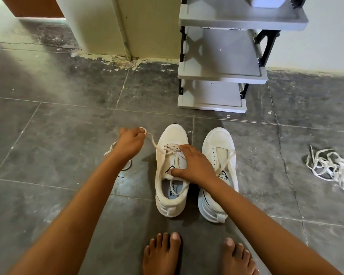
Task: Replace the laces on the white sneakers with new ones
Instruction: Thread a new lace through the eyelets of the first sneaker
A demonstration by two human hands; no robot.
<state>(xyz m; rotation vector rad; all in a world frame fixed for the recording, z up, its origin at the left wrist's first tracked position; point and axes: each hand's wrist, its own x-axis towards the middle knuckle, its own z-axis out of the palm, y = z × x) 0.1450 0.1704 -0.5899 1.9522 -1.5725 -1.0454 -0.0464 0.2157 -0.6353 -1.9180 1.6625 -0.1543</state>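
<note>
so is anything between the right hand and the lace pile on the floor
Yes: the right sneaker stands between the right hand, resting on the left sneaker, and the lace pile. Beyond it only bare floor shows.

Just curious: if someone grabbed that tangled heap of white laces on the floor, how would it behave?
Probably floppy: the heap of laces lies in limp, flat loops. Likely lifts as one dangling tangle, since strands cross each other. Seems light; thin ribbon-like strands, unlikely to roll.
</note>
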